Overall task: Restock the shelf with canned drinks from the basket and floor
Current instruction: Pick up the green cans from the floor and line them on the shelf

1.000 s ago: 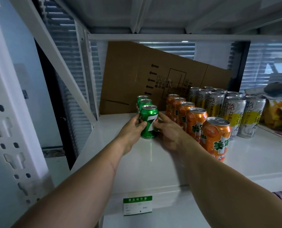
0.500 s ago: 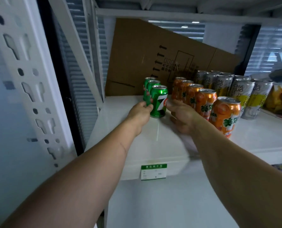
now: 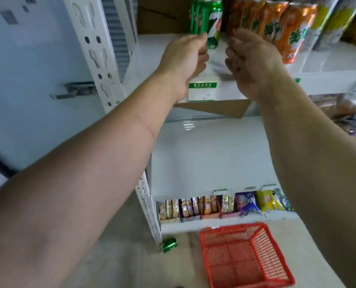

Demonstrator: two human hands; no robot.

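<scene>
Both hands are raised at the front edge of the upper shelf (image 3: 328, 59). Left hand (image 3: 183, 57) has its fingers curled in front of the nearest green can (image 3: 211, 21); whether it touches or grips that can cannot be told, as the fingertips are blurred against it. Right hand (image 3: 251, 59) is open, palm facing left, fingers relaxed and holding nothing, just beside the row of orange cans (image 3: 276, 26).

White shelving upright (image 3: 96, 55) runs down the left side. Below, an empty lower shelf (image 3: 210, 154) sits under a piece of cardboard (image 3: 220, 108). On the floor stands a red basket (image 3: 245, 256) with nothing visible in it. A row of snack packets (image 3: 224, 204) lines the bottom shelf. The green cans stand upright in a line at the left of the upper shelf, the orange ones to their right. One more green can (image 3: 168, 244) lies on its side on the floor, near the foot of the upright and left of the basket. A green-and-white price label (image 3: 202, 91) hangs on the shelf edge between the wrists.
</scene>
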